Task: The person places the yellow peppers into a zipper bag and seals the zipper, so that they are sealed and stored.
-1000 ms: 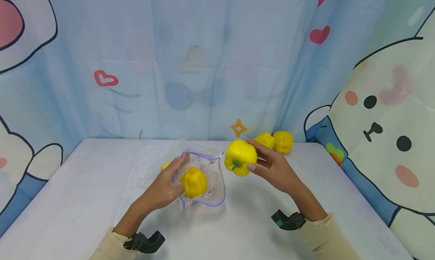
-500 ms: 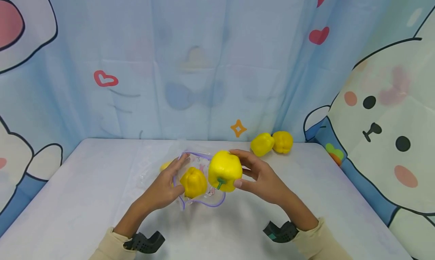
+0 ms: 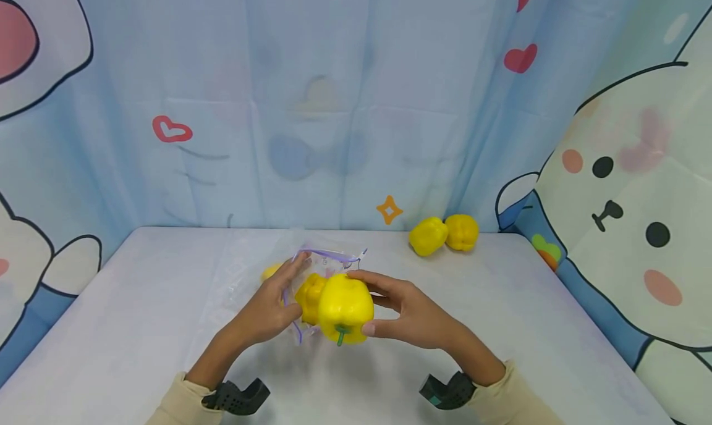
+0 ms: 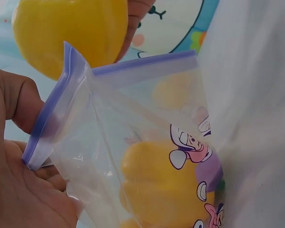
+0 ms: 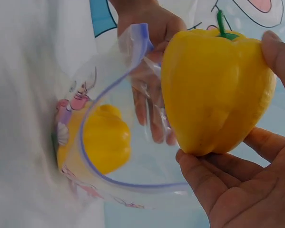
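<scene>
**Second pepper at the mouth of the bag**

Hands met over the middle of the pale worktop (image 3: 139, 326) as a person bagged plastic-looking yellow peppers. The left hand (image 3: 267, 311) pinched the purple-edged rim of a clear zip bag (image 5: 111, 156), thumb on one side and fingers on the other, holding its mouth wide. The right hand (image 3: 408, 317) had its fingers and thumb curled round a yellow pepper (image 3: 345, 307), green stem pointing down toward the camera wearer, and held it right at the bag's opening, not yet inside.

One pepper in the bag (image 5: 104, 137) already lay against the cartoon-printed wall, so the job looked under way rather than near its end: the held pepper remained to go in, and two more peppers (image 3: 443, 234) sat touching each other at the far edge of the worktop, near the cartoon backdrop (image 3: 623, 184). A further yellow shape just behind the left hand was too hidden to identify.

The held pepper looked smooth, glossy and firmly lobed, bright yellow all over, and wide enough to fill much of the bag's mouth.
</scene>
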